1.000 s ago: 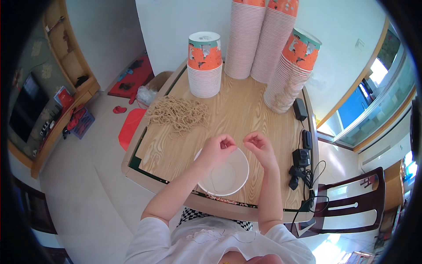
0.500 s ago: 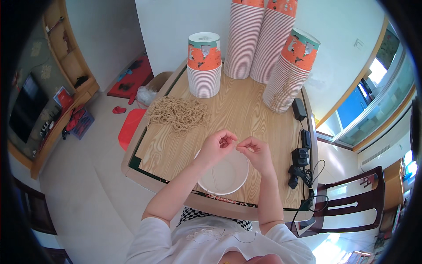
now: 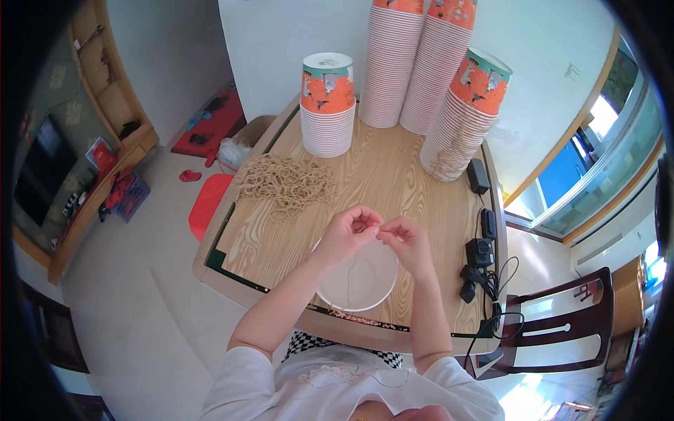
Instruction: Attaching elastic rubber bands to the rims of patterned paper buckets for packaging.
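The left hand [image 3: 353,237] and the right hand [image 3: 407,244] meet at their fingertips above the far rim of the white tub [image 3: 375,281]; the grip of each is narrow, with thumb and forefinger pinched together; the left seems to hold a thin strand [image 3: 349,284], while for the right I cannot tell what is between its fingers, because it is too small; the strand lies below the grip and toward the person's body, with its long axis running down inside the tub to the near rim, and the left hand is the nearer one to it; the tub stands at the near edge of the wood-patterned counter [image 3: 382,179], with its opening upward; beyond the left hand, on the far left, lies a loose heap of tan cords [image 3: 284,184]; along the back stand a short stack of cups [image 3: 328,105], two tall stacks [image 3: 414,70] and a leaning stack [image 3: 463,116], which has similar cords over its side; at the right edge are black adapters [image 3: 480,251] with cables; in the room, a dark wooden chair [image 3: 558,326] is beside the counter on the right, and a red stool [image 3: 208,203] on the left; a red mat [image 3: 210,126] lies farther on the floor [image 3: 133,309].
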`<action>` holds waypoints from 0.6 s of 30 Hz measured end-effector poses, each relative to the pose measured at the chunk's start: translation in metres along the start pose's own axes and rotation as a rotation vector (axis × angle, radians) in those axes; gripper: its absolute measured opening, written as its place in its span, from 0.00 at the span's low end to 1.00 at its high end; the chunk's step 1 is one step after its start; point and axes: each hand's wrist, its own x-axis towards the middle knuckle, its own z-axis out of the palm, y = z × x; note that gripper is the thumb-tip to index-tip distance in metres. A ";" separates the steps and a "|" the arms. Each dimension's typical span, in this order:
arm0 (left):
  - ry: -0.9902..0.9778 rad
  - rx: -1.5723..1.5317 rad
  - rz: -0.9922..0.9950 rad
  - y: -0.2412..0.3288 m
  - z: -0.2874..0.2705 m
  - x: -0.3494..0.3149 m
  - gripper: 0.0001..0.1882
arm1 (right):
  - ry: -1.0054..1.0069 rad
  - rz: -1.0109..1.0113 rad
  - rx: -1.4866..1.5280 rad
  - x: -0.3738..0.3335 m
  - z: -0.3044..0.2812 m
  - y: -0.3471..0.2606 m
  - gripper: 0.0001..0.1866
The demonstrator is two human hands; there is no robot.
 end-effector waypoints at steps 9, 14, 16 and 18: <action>0.101 0.717 0.208 0.002 0.000 -0.007 0.06 | -0.015 0.025 -0.122 -0.003 0.004 -0.010 0.05; 0.080 0.788 0.240 -0.001 -0.002 -0.006 0.07 | -0.034 0.033 -0.227 -0.003 0.001 -0.008 0.11; 0.088 0.814 0.241 -0.001 -0.002 -0.006 0.06 | -0.039 0.031 -0.272 -0.002 0.001 -0.008 0.13; 0.103 0.824 0.251 -0.002 -0.001 -0.007 0.06 | -0.022 0.032 -0.321 -0.002 0.002 -0.012 0.15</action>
